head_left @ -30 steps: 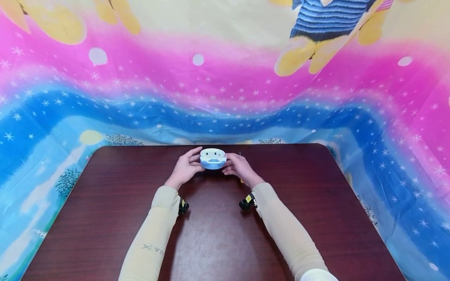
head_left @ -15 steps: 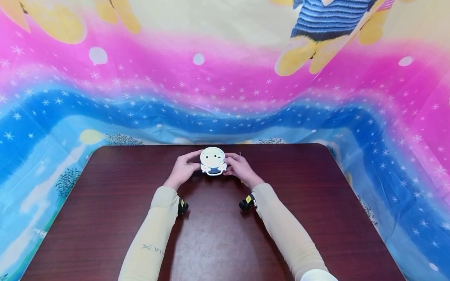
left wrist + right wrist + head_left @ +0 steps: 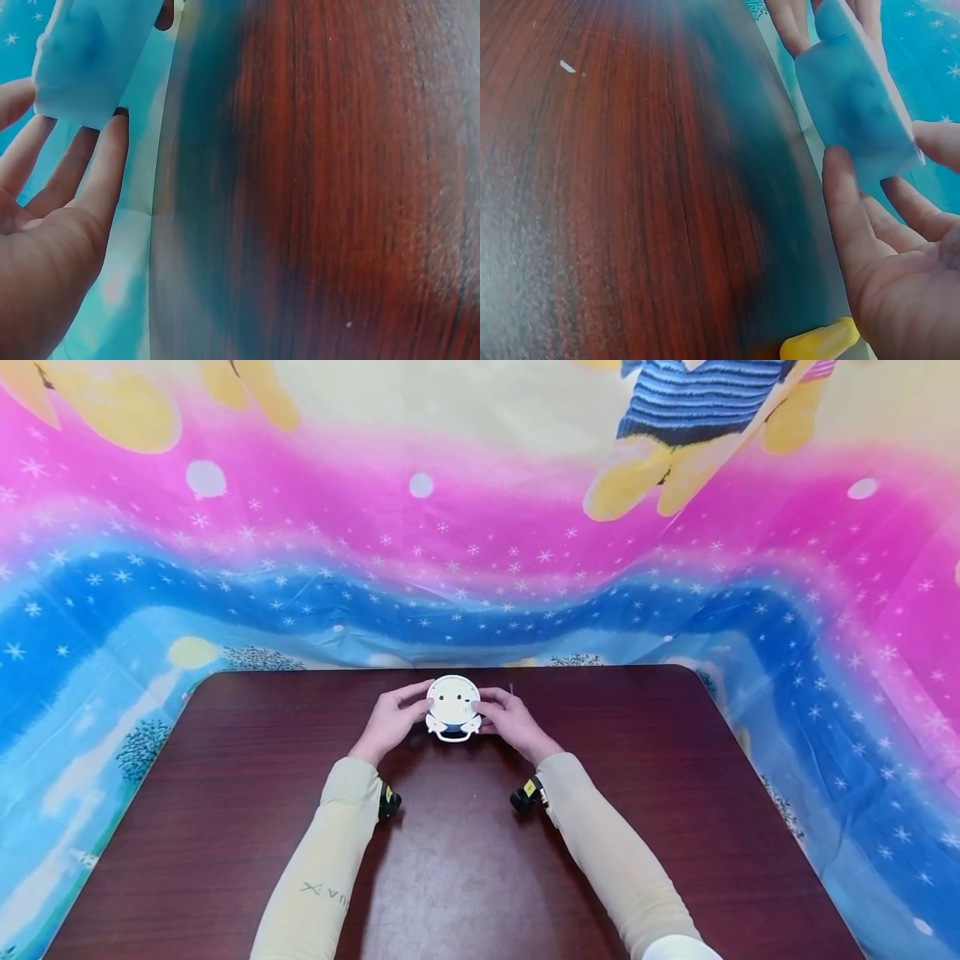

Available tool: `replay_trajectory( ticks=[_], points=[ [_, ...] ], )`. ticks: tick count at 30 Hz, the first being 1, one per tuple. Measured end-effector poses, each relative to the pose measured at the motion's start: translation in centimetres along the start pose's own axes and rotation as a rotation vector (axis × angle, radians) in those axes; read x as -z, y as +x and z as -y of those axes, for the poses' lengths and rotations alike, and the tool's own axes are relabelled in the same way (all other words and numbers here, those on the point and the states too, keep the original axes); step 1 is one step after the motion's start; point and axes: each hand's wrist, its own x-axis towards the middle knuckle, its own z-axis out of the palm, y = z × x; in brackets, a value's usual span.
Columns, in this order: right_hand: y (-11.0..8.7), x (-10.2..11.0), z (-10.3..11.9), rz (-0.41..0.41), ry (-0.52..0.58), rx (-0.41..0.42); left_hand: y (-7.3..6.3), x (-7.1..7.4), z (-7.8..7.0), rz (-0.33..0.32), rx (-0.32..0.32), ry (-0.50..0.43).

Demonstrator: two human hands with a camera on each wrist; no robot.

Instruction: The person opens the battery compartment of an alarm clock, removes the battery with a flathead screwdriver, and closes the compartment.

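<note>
A small light-blue and white twin-bell alarm clock (image 3: 453,700) is held up near the table's far edge. Its round pale back, with dark dots on it, faces the head camera; the bells and white handle (image 3: 453,737) point toward me. My left hand (image 3: 392,717) grips its left side, thumb over the rim and fingers around the blue case (image 3: 94,60). From the right, my right hand (image 3: 516,720) grips it the same way. The right wrist view has the blue side (image 3: 855,105) between thumb and fingertips. The clock's dial is turned away, out of sight.
The dark red-brown wooden table (image 3: 457,877) ends just beyond the hands, at a patterned cloth backdrop (image 3: 450,560). A yellow object (image 3: 821,343) lies near the far edge beneath the right hand. A tiny white scrap (image 3: 568,66) is on the tabletop.
The clock has tilted so its round back turns up to the head camera and its handle swings down toward me. Both thumbs have shifted onto the back; the arms stay nearly still.
</note>
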Motion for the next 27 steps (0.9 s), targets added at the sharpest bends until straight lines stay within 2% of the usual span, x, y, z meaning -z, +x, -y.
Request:
replay_trajectory(
  ticks=[6,17,27],
  points=[
    [-0.4,-0.1,0.1,-0.013,-0.047,0.025,-0.1,-0.1,0.2,-0.003,0.005,0.004],
    [-0.9,-0.1,-0.3,-0.026,-0.169,0.018,-0.8,-0.8,0.6,-0.009,0.062,0.031],
    [-0.9,-0.6,-0.9,-0.054,-0.193,0.011,-0.9,-1.2,1.5,-0.040,0.086,0.026]
  ],
)
